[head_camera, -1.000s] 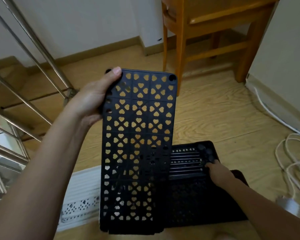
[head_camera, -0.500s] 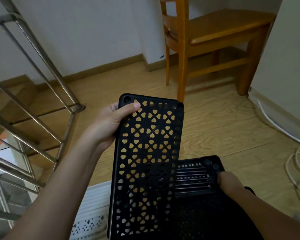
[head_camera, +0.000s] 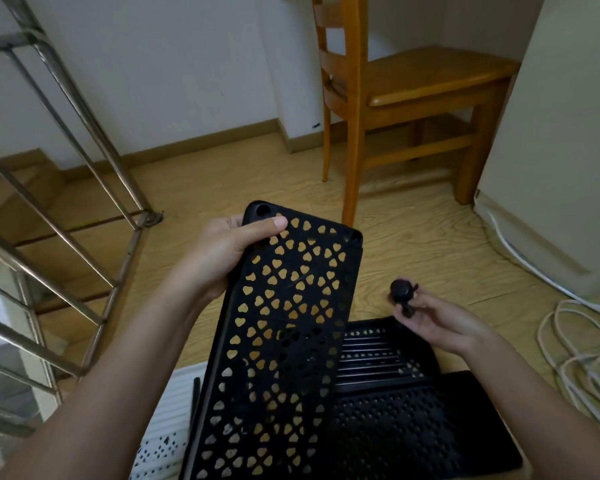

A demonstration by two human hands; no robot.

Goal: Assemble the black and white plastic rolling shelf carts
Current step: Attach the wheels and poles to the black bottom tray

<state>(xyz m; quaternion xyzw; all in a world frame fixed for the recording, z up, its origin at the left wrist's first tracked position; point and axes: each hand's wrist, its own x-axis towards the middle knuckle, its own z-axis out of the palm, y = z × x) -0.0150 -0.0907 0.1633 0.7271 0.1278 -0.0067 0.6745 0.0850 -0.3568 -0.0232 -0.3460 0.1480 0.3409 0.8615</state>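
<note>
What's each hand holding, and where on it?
Left hand grips the black panel by its top left corner. Right hand holds a caster by its lower end.
</note>
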